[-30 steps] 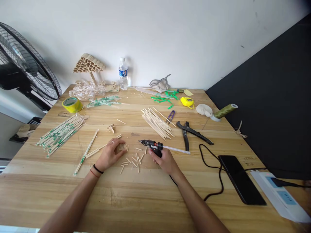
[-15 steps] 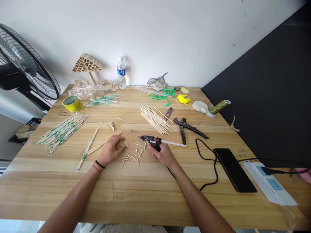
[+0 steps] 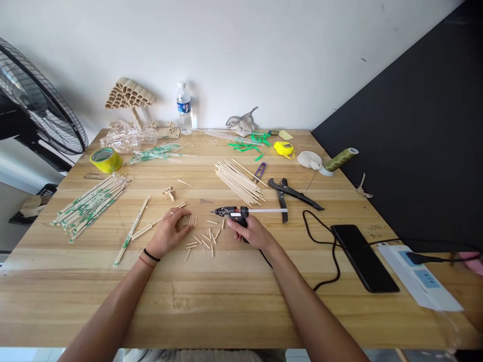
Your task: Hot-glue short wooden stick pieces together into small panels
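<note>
Forearms [image 3: 116, 296] angled inward; left hand [image 3: 165, 236] low, fingers [image 3: 176, 215] curved; right hand [image 3: 254, 234] curled in grip.

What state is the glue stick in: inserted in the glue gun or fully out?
Inserted, partly: the pale glue stick juts straight from the back of the glue gun.

A black fan [image 3: 13, 118] stands at the left of the desk [image 3: 211, 306]. Along the back, a clear bottle with a blue label [image 3: 184, 110] stands upright near the white wall [image 3: 234, 50], with crumpled clear plastic [image 3: 126, 137] to its left and a roll of yellow tape [image 3: 110, 165] in front of that plastic. Farther right lie a grey cloth-like bundle [image 3: 243, 124], a yellow paper slip [image 3: 286, 134], a yellow tape measure [image 3: 283, 149] and a spool of olive thread [image 3: 340, 161]. At the right, a dark-screened phone [image 3: 364, 257] lies beside a white power strip [image 3: 421, 295] with a black plug [image 3: 418, 258] in it.
</note>
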Demonstrator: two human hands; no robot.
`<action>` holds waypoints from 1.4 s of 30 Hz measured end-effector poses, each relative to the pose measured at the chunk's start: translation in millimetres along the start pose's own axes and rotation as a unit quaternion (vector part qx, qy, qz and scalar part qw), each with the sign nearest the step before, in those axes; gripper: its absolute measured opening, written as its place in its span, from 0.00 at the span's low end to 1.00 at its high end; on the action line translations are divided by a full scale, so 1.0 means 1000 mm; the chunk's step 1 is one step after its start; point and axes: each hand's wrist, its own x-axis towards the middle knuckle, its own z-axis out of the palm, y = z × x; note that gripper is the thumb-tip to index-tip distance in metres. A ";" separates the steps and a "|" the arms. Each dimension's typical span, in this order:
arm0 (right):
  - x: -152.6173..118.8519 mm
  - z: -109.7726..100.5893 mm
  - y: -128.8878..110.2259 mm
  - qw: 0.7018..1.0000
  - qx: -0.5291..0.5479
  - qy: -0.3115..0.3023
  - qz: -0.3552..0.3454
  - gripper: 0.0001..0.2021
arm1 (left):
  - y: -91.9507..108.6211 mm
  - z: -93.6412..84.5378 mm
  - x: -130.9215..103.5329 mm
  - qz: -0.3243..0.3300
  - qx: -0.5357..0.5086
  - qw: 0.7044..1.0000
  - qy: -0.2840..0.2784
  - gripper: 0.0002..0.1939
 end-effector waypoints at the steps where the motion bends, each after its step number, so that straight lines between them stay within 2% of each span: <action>1: 0.000 0.001 0.000 1.000 0.001 0.008 -0.001 0.18 | 0.000 0.000 0.000 0.000 0.000 1.000 0.000 0.11; 5: -0.004 0.007 0.002 0.999 -0.006 0.050 -0.010 0.16 | -0.001 0.000 0.001 0.002 -0.001 1.000 0.000 0.11; 11: -0.005 0.010 0.004 0.998 0.002 0.070 -0.012 0.15 | 0.003 -0.003 0.002 -0.002 0.004 1.000 -0.001 0.11; 26: -0.004 0.009 0.005 0.998 0.002 0.069 -0.011 0.15 | 0.004 -0.003 0.001 0.006 0.000 1.000 -0.007 0.16; 29: -0.004 0.008 0.001 0.997 -0.003 0.070 -0.015 0.16 | 0.007 -0.010 0.001 0.023 -0.003 1.000 -0.003 0.15; 33: -0.004 0.008 0.000 0.998 -0.001 0.066 -0.017 0.16 | 0.018 -0.029 -0.003 0.030 0.001 0.999 0.013 0.11; 37: -0.004 0.007 0.001 0.998 0.003 0.064 -0.016 0.17 | 0.040 -0.044 -0.018 0.034 0.003 0.999 -0.036 0.08; 42: -0.003 0.008 0.003 0.998 0.006 0.062 -0.017 0.16 | 0.053 -0.036 -0.044 0.063 -0.001 0.991 -0.119 0.14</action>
